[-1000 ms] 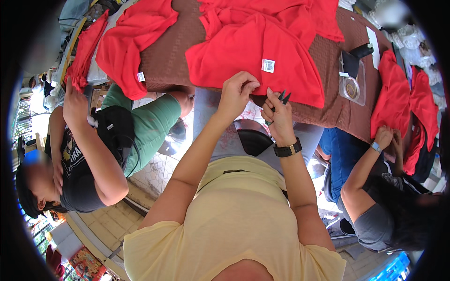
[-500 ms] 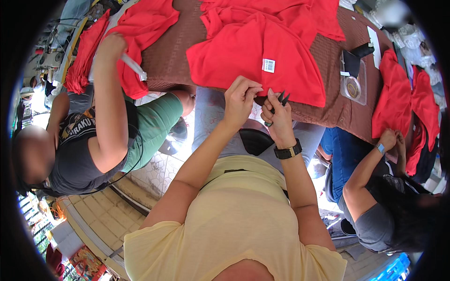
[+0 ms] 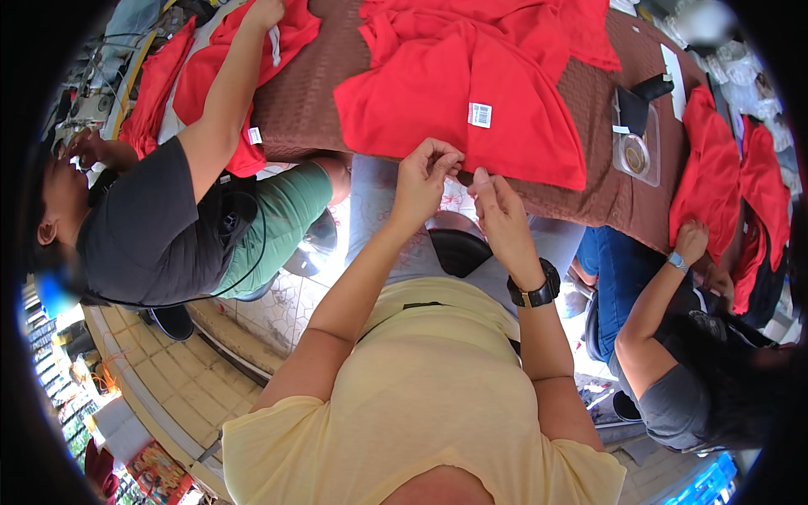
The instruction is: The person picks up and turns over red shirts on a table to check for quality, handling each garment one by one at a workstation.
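Observation:
A red garment lies spread on the table before me, with a small white printed tag near its front edge. At that edge my left hand is closed in a pinch on the fabric, thumb against fingertips. Just to its right, my right hand is closed too, its thumb and forefinger held near the hem. What lies in these fingers is hidden. A dark watch sits on my right wrist. No blades of the dark snips show at this moment.
A brown cloth covers the table. Right of the garment stands a clear plastic box with a roll of tape and black items. Co-workers sit on both sides, the left one reaching over red fabric, the right one handling another red piece.
My right hand has turned and dropped slightly; the dark snips that jutted from it are out of sight. My left hand shifted slightly left. The left co-worker's arm reached farther across the table.

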A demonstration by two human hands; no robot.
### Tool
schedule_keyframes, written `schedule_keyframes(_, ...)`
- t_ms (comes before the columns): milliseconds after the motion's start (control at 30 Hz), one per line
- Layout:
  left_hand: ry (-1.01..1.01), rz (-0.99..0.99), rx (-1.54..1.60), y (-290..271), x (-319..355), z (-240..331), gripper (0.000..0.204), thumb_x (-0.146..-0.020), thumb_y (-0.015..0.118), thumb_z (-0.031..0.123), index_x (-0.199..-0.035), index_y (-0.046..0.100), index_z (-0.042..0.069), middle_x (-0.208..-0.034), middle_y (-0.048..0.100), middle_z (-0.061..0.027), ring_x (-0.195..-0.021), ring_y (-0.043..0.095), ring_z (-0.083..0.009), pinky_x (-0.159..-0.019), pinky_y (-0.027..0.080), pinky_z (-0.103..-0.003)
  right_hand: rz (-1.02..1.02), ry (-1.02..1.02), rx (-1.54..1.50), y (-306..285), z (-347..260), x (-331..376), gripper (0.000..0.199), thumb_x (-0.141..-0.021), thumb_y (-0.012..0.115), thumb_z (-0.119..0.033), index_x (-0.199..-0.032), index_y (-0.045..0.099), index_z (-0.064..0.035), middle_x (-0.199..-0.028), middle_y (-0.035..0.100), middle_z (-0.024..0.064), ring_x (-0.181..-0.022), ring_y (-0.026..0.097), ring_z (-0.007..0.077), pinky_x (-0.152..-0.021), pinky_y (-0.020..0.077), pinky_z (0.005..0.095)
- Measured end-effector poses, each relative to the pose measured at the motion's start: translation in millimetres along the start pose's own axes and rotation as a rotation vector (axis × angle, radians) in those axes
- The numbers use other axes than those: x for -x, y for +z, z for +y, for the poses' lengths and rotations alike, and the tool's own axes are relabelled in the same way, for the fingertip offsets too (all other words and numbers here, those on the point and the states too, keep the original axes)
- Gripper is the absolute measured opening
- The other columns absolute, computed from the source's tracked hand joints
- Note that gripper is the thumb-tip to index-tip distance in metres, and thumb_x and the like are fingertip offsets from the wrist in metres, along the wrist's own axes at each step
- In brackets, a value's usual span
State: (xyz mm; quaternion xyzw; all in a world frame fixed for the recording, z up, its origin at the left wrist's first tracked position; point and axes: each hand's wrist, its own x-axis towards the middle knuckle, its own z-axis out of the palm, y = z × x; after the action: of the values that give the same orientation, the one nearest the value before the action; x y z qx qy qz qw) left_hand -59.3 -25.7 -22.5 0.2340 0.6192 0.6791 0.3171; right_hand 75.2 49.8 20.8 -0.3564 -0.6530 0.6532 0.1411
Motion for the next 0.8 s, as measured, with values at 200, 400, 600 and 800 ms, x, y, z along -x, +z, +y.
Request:
schedule_keyframes(200,0.028,-0.023,0.014,-2,-1,0,0.008,-0.096,0.063,0.006,-0.095,0.065,-0.003,-0.082,0.066,-0.0037,-0.077,0.059,-0.0091,-0.072,0.050,-0.025,-0.085,0.188,-0.278,6,-7,-12,0.049,-0.106,0.040,-0.040,-0.086,0.062,-0.0018,-0.062,0.041,-0.0033,-0.049,0.036,0.0060,-0.044,0.0282,0.0245)
schedule_keyframes(400,0.021,-0.039,0.031,-1,1,4,0.006,-0.096,0.063,0.004,-0.095,0.064,-0.002,-0.082,0.065,-0.0036,-0.075,0.059,-0.0090,-0.071,0.050,-0.026,-0.114,0.284,-0.371,9,1,-20,0.047,-0.108,0.038,-0.039,-0.083,0.059,-0.0036,-0.059,0.038,-0.0062,-0.044,0.029,0.0037,-0.040,0.0224,0.0230)
schedule_keyframes(600,0.037,-0.060,0.016,-2,1,9,0.005,-0.096,0.061,0.001,-0.094,0.063,-0.002,-0.082,0.065,-0.0045,-0.076,0.059,-0.0094,-0.071,0.050,-0.026,-0.118,0.259,-0.467,15,12,-26,0.050,-0.108,0.038,-0.045,-0.080,0.054,-0.0073,-0.058,0.035,-0.0078,-0.042,0.027,0.0031,-0.039,0.0205,0.0227)
schedule_keyframes(800,0.055,-0.236,-0.281,-16,4,13,0.008,-0.091,0.066,0.003,-0.099,0.066,0.000,-0.091,0.068,-0.0078,-0.085,0.063,-0.0163,-0.078,0.050,-0.028,-0.122,0.267,-0.421,13,22,-26,0.053,-0.105,0.042,-0.051,-0.078,0.053,-0.0070,-0.057,0.033,-0.0068,-0.041,0.028,0.0039,-0.038,0.0204,0.0237)
